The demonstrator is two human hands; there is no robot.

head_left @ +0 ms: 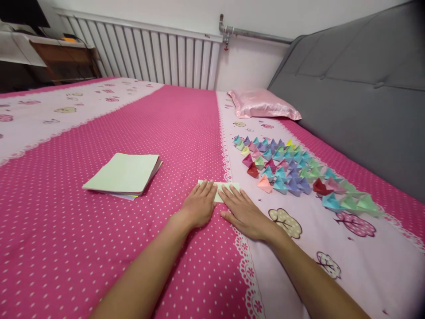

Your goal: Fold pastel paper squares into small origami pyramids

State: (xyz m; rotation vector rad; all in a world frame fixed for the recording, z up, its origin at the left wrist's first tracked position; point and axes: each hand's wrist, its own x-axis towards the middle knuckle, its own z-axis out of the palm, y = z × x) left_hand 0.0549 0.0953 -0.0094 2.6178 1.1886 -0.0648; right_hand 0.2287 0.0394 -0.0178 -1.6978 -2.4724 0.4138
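Note:
A pale green strip of folded paper [218, 196] lies flat on the pink bedspread, partly hidden under my fingers. My left hand [200, 204] rests palm down on its left part, fingers stretched out. On its right part lies my right hand [244, 212], also flat, with the thumb apart from the fingers. Neither hand grips anything. To the left sits a stack of square paper sheets [124, 173], pale green on top with other colours showing at the edges. Rows of small folded paper boats [282, 168] in many colours stand to the right.
The dotted bedspread [159, 128] stretches across the bed. A pink satin pillow [262, 104] lies by the grey padded headboard [352, 84]. Along the wall runs a white radiator [149, 51] with a pipe [255, 33]. A desk [63, 55] with a dark monitor [25, 13] stands far left.

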